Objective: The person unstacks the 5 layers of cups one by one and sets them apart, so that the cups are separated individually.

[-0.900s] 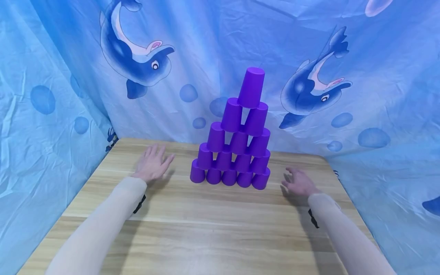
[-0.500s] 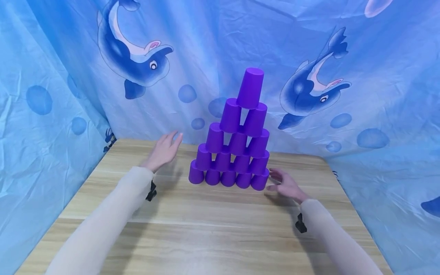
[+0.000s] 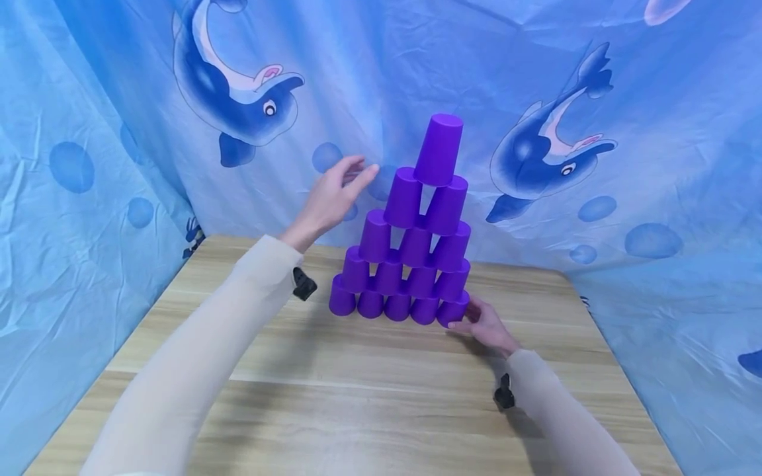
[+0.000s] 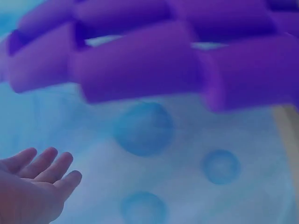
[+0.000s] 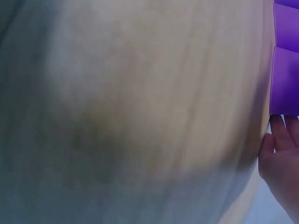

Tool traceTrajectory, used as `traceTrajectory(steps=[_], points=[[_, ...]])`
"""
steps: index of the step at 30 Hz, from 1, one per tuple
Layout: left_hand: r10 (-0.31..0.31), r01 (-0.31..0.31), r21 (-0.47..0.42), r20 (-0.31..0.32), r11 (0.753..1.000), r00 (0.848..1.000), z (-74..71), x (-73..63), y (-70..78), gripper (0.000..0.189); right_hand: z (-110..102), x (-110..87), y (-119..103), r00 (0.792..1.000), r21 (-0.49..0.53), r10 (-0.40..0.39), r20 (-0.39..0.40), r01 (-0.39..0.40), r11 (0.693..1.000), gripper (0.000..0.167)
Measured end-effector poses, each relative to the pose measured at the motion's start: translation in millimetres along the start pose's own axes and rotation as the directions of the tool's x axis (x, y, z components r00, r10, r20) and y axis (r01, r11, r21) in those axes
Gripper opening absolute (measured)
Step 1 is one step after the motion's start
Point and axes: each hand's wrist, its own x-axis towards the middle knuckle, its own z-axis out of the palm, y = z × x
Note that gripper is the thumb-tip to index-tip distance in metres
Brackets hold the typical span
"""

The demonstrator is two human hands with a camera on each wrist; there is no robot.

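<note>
Purple upside-down cups form a pyramid of several rows, with a single top cup [image 3: 439, 149] at its peak. My left hand [image 3: 330, 195] is raised in the air left of the upper rows, fingers relaxed, holding nothing. In the left wrist view its fingers [image 4: 55, 170] spread below the blurred sideways cups [image 4: 140, 63]. Low on the right, my right hand [image 3: 489, 328] is at the bottom-row corner cup [image 3: 451, 309], the thumb in front of its base. In the right wrist view, loosely extended fingertips meet that cup's side [image 5: 285, 88].
The pyramid stands toward the back of a wooden table [image 3: 369, 396]. Close behind the table hangs a blue curtain [image 3: 381, 79] printed with dolphins and bubbles, and it also closes off both sides. A dark strap piece [image 3: 304, 283] shows at the left wrist.
My left hand has risen from low over the table toward the pyramid's upper left. My right hand has moved left to the corner cup. The cups stand as before.
</note>
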Motion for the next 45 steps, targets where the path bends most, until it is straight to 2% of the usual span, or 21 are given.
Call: traceTrajectory(steps=[6,10,13,24,33,40,45], points=[[0.009,-0.007,-0.07,0.029,0.998,1.0,8.0,19.1,47.3,0.081,2,0.8,5,1.0,0.011,-0.001,-0.02,0.001,1.0,0.063],[0.017,-0.014,-0.068,0.046,0.998,0.999,16.9,25.7,66.2,0.083,3,0.5,5,1.0,0.006,0.008,-0.024,-0.008,1.0,0.058],[0.015,-0.012,-0.054,0.057,0.998,0.998,23.3,28.6,74.1,0.086,3,1.1,5,0.999,0.012,0.011,-0.03,-0.011,1.0,0.056],[0.05,-0.049,-0.021,0.047,0.999,0.998,35.4,36.4,79.0,0.09,5,0.6,7,0.999,-0.011,0.01,-0.045,-0.01,1.0,0.054],[0.066,-0.062,-0.073,0.055,0.995,0.996,38.4,39.5,82.3,0.083,3,1.7,9,0.998,-0.048,-0.011,-0.061,0.008,0.999,0.05],[0.062,-0.055,-0.11,0.057,0.992,0.996,39.7,40.0,82.6,0.079,4,0.7,4,0.996,-0.06,0.037,-0.078,-0.042,0.997,0.05],[0.071,-0.064,-0.124,0.053,0.99,0.996,41.6,39.6,81.7,0.076,6,-0.9,2,0.996,-0.067,0.044,-0.075,-0.049,0.997,0.051]])
